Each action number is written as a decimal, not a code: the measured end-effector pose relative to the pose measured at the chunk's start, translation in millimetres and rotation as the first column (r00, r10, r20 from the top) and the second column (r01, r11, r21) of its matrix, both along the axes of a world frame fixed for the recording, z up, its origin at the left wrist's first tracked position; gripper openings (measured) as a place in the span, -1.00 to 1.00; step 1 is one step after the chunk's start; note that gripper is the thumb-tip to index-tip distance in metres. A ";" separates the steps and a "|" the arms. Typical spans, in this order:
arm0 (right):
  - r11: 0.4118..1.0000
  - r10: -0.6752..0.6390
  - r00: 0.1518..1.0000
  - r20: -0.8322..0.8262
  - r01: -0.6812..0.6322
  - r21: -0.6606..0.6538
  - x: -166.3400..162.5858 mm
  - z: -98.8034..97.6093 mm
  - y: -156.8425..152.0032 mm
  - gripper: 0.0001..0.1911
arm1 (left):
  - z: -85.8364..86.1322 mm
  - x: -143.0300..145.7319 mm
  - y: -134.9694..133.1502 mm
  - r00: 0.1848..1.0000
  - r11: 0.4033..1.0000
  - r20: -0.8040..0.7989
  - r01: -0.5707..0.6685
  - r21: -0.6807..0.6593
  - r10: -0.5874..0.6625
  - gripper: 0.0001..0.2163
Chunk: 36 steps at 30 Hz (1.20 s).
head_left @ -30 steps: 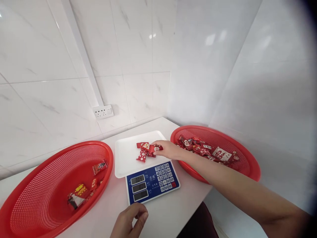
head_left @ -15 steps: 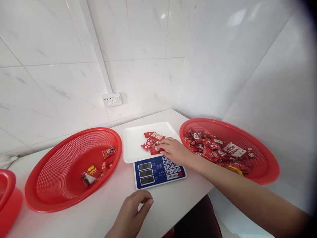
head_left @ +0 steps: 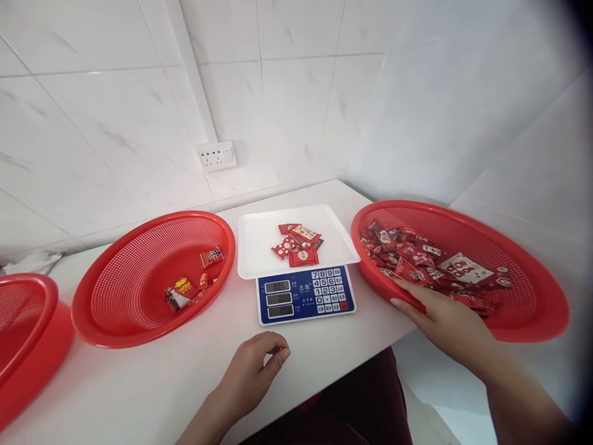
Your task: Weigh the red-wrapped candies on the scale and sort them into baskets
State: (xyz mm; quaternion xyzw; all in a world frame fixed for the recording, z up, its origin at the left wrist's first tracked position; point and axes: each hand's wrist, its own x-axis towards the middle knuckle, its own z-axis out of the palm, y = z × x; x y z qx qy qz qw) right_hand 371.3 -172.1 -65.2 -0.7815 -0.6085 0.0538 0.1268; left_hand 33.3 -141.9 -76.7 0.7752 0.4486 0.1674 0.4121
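My right hand (head_left: 442, 318) is at the near left rim of the right red basket (head_left: 532, 309), its fingers stretched out over the rim and the thumb apart; nothing shows in it. Inside that basket lies a heap of red-wrapped snack packets (head_left: 417, 259). My left hand (head_left: 257, 368) rests on the table in front of the scale, fingers curled and thumb close to the forefinger, holding nothing visible. Several small red packets (head_left: 301, 244) lie piled on the white tray (head_left: 257, 247) of the digital scale (head_left: 306, 296). The scale's displays are lit with digits too faint to read surely.
Left of the scale stands another red basket (head_left: 92, 303) with a few packets (head_left: 185, 290) inside. A further red basket (head_left: 37, 371) is cut off at the far left. The white table (head_left: 167, 377) meets a tiled wall with a socket (head_left: 217, 156).
My right hand has left the packets on the scale tray and moved right to the basket's rim. The packet it touched now lies on the tray. The view has shifted; my left hand keeps its pose.
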 end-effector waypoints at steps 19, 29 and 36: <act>0.997 -0.010 0.995 0.101 0.002 0.082 -6.6 -8.1 -1.4 -0.53 | 3.5 16.6 5.8 0.997 0.999 -0.068 0.036 0.003 -0.036 -0.83; 0.947 0.219 0.912 -0.347 -0.284 -0.151 59.1 47.2 17.5 -0.58 | 1.0 26.6 13.8 0.995 0.993 -0.045 0.096 0.073 -0.092 -0.79; 0.936 0.149 0.976 -0.159 -0.191 -0.296 92.7 28.0 57.7 -0.49 | -13.9 21.3 16.0 0.998 0.992 0.056 0.021 0.127 -0.028 -0.77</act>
